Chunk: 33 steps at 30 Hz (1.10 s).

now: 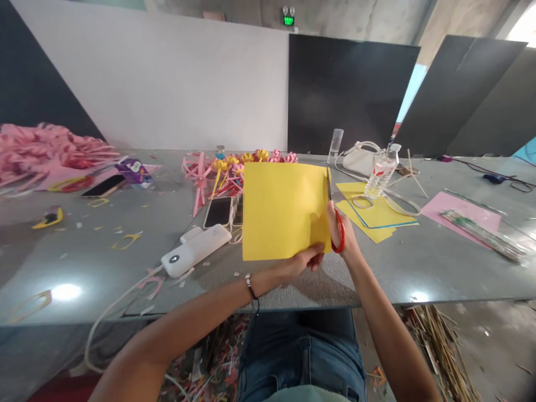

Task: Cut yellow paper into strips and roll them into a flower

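We observe the yellow sheet (285,212) upright above the near part of the table (218,290), and take it as landmark. At its lower right corner, our left hand (307,258) pinches its bottom edge, thumb in front, other fingers partly hidden behind. At its right edge, our right hand (338,229) grips the red-handled scissors (339,230), fingers curled at the loops, blades upright along that edge; blade opening cannot be determined. Left of the sheet lie a phone (218,213) and a white power bank (196,251); right of it, a clear bottle (382,172) stands near yellow papers (372,209).
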Tool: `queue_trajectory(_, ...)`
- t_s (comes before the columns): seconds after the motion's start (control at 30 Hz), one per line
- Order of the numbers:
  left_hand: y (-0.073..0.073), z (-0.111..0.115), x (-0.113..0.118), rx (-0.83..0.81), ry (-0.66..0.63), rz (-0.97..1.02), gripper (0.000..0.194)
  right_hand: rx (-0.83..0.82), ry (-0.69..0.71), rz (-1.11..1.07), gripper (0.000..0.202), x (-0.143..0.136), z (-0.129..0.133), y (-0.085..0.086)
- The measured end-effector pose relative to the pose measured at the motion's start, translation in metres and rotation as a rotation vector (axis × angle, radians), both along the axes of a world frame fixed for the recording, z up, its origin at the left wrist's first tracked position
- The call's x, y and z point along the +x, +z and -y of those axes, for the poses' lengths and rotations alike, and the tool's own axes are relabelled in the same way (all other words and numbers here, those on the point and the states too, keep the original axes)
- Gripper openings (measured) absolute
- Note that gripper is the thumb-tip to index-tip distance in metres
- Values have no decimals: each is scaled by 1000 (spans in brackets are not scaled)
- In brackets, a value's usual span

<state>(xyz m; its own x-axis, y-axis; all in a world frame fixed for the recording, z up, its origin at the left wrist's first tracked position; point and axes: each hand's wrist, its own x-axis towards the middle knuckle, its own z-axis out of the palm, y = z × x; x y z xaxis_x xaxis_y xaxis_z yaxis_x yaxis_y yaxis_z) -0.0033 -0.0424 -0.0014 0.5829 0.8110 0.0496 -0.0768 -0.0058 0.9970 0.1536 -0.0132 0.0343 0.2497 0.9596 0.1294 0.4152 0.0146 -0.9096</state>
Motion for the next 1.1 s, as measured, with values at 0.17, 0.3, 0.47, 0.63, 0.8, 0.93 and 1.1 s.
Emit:
queue_trajectory(0.17,-9,-1,2,-35,40,46,51,-75,-18,62,75,-1,-5,-4)
queue_trajectory(0.3,-18,-5,2,-50,39,75,49,-75,-9,87,75,0,-6,-6)
queue_trajectory(0.47,-17,-4,3,-62,32,102,45,-74,-26,80,75,0,-8,-8)
queue_trajectory(0.63,-16,-2,5,-80,61,82,42,-95,-42,116,76,1,-10,-8)
queue_trajectory(0.8,-14,0,6,-74,58,65,44,-88,-40,107,74,1,-11,-9)
queue_trajectory(0.93,-8,3,5,-91,67,57,42,-80,-48,96,73,2,-12,-11)
queue_trajectory(1.1,-6,4,6,-117,55,53,40,-82,-52,99,74,4,-15,-15)
